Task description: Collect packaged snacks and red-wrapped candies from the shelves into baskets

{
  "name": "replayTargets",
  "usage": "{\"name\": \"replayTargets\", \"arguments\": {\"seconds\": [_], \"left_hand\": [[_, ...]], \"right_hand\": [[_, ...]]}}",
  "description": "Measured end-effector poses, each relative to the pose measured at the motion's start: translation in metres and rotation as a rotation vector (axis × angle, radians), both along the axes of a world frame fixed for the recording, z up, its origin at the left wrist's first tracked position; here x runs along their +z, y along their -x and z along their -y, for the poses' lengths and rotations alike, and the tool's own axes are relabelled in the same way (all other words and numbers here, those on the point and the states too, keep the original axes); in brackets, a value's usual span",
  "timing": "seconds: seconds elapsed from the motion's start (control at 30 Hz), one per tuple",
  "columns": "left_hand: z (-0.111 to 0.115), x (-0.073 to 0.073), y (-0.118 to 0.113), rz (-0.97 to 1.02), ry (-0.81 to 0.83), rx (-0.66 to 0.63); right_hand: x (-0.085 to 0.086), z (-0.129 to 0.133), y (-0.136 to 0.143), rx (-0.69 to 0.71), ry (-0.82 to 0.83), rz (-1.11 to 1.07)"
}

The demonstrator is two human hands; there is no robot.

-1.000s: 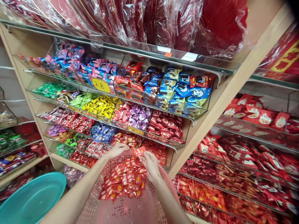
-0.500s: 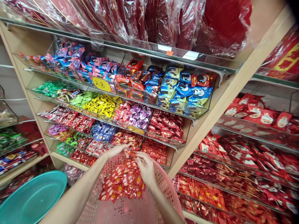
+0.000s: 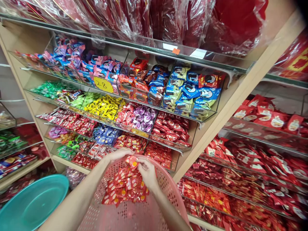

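A pink perforated basket [image 3: 169,183] stands below me, with a heap of small red candy packets [image 3: 125,189] in it. Over the far side of the heap, my right hand [image 3: 147,173] pinches one red candy packet [image 3: 132,161] with a yellow spot between thumb and fingertips. My left hand [image 3: 119,154] is at the basket's far left rim, its fingers stretched out towards the held packet. Nothing shows in the left hand, though its palm side is partly hidden. Just beyond both hands are shelf bins of red-wrapped candies [image 3: 158,155].
Tilted shelves with clear dividers hold yellow candies [image 3: 103,107], purple-wrapped candies [image 3: 141,118] and blue packets [image 3: 190,91]. A yellow price tag [image 3: 103,84] reads 28. A teal basin [image 3: 36,199] is at lower left. A wooden upright [image 3: 216,123] separates the right-hand shelves.
The pinched packet now shows more fully, facing up in my right hand. My left fingers have straightened and come away from it. The view has shifted slightly.
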State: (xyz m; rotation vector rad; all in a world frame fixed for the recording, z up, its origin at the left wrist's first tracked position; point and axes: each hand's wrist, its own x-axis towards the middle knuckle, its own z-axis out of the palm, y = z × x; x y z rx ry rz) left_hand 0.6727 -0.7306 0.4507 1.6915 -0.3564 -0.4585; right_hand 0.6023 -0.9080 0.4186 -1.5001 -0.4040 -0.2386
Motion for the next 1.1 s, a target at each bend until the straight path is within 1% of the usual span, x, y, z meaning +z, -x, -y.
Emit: {"name": "replayTargets", "arguments": {"seconds": [0.1, 0.2, 0.37, 0.47, 0.53, 0.67, 0.8, 0.97, 1.1], "left_hand": [[-0.003, 0.001, -0.001, 0.043, -0.024, -0.018], [-0.004, 0.002, 0.000, 0.032, -0.016, -0.047], [-0.002, 0.003, 0.001, 0.023, -0.003, -0.042], [0.001, 0.003, 0.001, 0.056, -0.008, -0.033], [0.003, 0.003, 0.001, 0.068, 0.003, -0.025], [0.003, 0.005, 0.002, 0.050, 0.037, -0.039], [0.000, 0.007, 0.003, 0.075, 0.000, -0.044], [0.001, 0.007, 0.002, 0.141, 0.029, -0.137], [0.005, 0.006, -0.001, 0.216, 0.009, -0.149]], "right_hand": [[0.000, 0.000, -0.005, -0.027, -0.081, -0.114], [0.004, -0.001, -0.006, -0.037, -0.169, -0.265], [0.020, -0.003, -0.004, 0.020, -0.426, -0.443], [0.027, -0.005, -0.008, -0.038, -0.496, -0.531], [0.027, -0.005, -0.013, -0.078, -0.504, -0.574], [0.019, -0.002, -0.021, -0.081, -0.468, -0.569], [0.014, 0.005, -0.023, -0.108, -0.427, -0.552], [0.016, 0.011, -0.022, -0.125, -0.414, -0.587], [0.019, 0.013, -0.022, -0.154, -0.430, -0.602]]}}
